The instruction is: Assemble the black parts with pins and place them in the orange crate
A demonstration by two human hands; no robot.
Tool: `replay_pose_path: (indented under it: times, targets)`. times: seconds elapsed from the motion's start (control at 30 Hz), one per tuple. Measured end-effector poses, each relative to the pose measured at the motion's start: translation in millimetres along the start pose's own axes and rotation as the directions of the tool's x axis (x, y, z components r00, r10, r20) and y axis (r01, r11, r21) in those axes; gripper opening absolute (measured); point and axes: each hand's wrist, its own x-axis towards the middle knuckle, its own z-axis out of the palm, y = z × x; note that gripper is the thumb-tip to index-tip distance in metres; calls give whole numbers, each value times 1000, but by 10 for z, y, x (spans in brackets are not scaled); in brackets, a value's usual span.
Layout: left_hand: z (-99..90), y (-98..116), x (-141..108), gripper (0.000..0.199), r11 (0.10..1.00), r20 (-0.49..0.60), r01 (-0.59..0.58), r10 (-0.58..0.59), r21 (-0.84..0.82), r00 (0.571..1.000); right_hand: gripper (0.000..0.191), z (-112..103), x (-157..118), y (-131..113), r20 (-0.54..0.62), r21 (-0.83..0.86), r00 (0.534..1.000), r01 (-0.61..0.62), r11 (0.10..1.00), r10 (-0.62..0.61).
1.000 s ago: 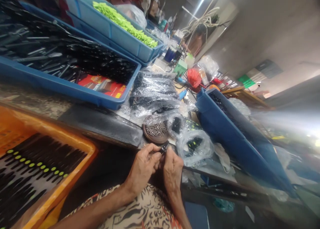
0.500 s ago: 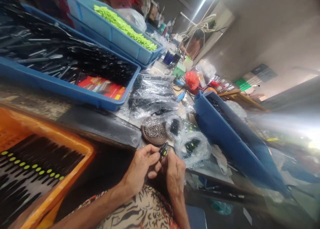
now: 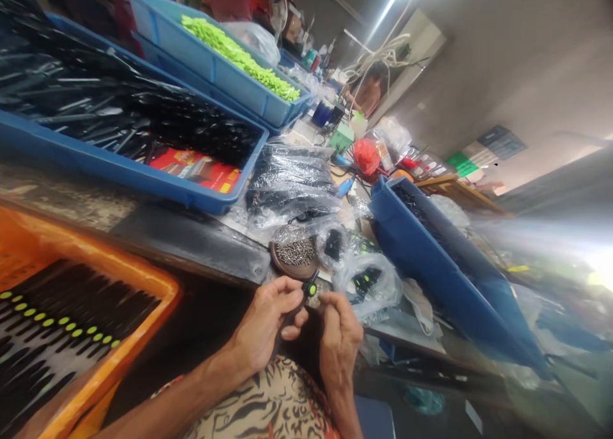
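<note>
L hand point(image 3: 265, 324) and R hand point(image 3: 340, 343) work low over the lap, w/ patterned cloth point(image 3: 258, 400) right under the wrists. Room is tight: orange crate point(image 3: 131, 356) of black pcs in rows, lime dots showing, sits left of L hand across a narrow dark gap. Table edge point(image 3: 191, 266) runs just past the hands. Brown round dish of screws point(image 3: 280, 263) and clear bag of black/lime pcs point(image 3: 366, 285) sit near the fingertips. Blue tray point(image 3: 431, 266) is further right, more open space there.

Part: small black rod-shaped pc point(image 3: 310, 290), dark finish, round lime dot at exposed end. Sits in L grip, fingers curled round it, rest of shaft hidden behind them. Long axis tilted lower-left to upper-right, dot end up-right toward dish. R grip: thumb and fingers together just beside the dot end, can't tell if touching or holding anything.
</note>
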Motion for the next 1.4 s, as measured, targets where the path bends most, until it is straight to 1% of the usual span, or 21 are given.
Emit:
replay_pose_path:
  times: [0.07, 0.13, 0.17, 0.23, 0.3, 0.37, 0.47, 0.5, 0.57, 0.63, 0.67, 0.73, 0.8, 0.83, 0.93, 1.0, 1.1, 1.23, 1.27, 1.33, 1.4]
  targets:
    - [1, -1, -2, 12, 1000, 4, 1, -1, 5, 1000, 24, 10, 18, -7, -13, 33, 997, 75, 997, -74]
    - [4, -1, -9, 11, 1000, -2, -1, 1, 15, 1000, 21, 15, 20, -8, 8, 26, 987, 163, 986, -163]
    - [7, -1, -12, 12, 1000, -10, -3, 3, 21, 1000, 21, 16, 16, -6, 6, 16, 983, 184, 983, -184]
    - [11, -2, -16, 12, 1000, -20, -3, 3, 31, 1000, 24, 20, 4, 4, -35, -3, 987, 157, 988, -157]
    - [12, -5, -13, 12, 999, -15, -4, 4, 42, 1000, 20, 29, -4, 16, -72, -1, 993, 96, 995, -96]
    - [11, -10, -7, 10, 999, 0, -11, 11, 52, 1000, 22, 41, -11, 28, -44, 11, 995, 91, 996, -91]
    - [6, -17, -5, 10, 998, 4, -26, 26, 64, 1000, 22, 53, -34, 42, -11, 2, 989, 145, 989, -145]
    - [5, -19, -7, 10, 997, -1, -33, 33, 68, 999, 22, 53, -44, 43, -19, -6, 990, 137, 991, -137]
    - [3, -22, -14, 10, 996, -2, -40, 41, 75, 999, 23, 52, -57, 42, -50, -5, 996, 77, 997, -77]
    - [3, -26, -19, 11, 995, 9, -51, 51, 81, 999, 20, 53, -57, 38, -68, 25, 997, 28, 999, -27]
    - [3, -28, -21, 11, 995, 14, -56, 55, 86, 998, 21, 56, -53, 37, -65, 42, 998, 31, 999, -28]
    - [4, -32, -23, 12, 992, 11, -68, 67, 103, 998, 25, 60, -45, 38, -34, 61, 997, 73, 995, -71]
    - [2, -37, -24, 14, 989, 1, -87, 87, 122, 996, 22, 56, -44, 39, -5, 66, 994, 112, 991, -112]
    - [-1, -41, -24, 15, 986, -3, -97, 98, 134, 995, 22, 50, -45, 36, -4, 67, 993, 114, 991, -114]
    - [-16, -57, -22, 16, 975, 1, -131, 133, 181, 991, 20, 30, -42, 3, -49, 79, 997, 58, 995, -54]
    - [-25, -65, -21, 15, 963, 10, -140, 142, 232, 990, 17, 28, -31, -30, -32, 111, 999, 7, 994, -3]
    - [-21, -62, -27, 15, 936, 11, -147, 151, 321, 988, 25, 51, -10, -66, -6, 172, 999, -38, 984, 39]
    - [-1, -53, -41, 14, 881, -18, -161, 189, 445, 982, 25, 81, -8, -79, -45, 195, 997, -46, 980, 56]
    - [-2, -57, -42, 13, 862, -17, -182, 216, 473, 976, 24, 80, -11, -82, -46, 197, 997, -48, 979, 59]
    - [-18, -71, -38, 11, 809, 16, -263, 300, 526, 954, 23, 68, -19, -95, -45, 203, 996, -68, 977, 78]
    - [-45, -83, -30, 11, 718, 82, -373, 406, 587, 910, 24, 50, -21, -115, -18, 251, 991, -122, 960, 130]
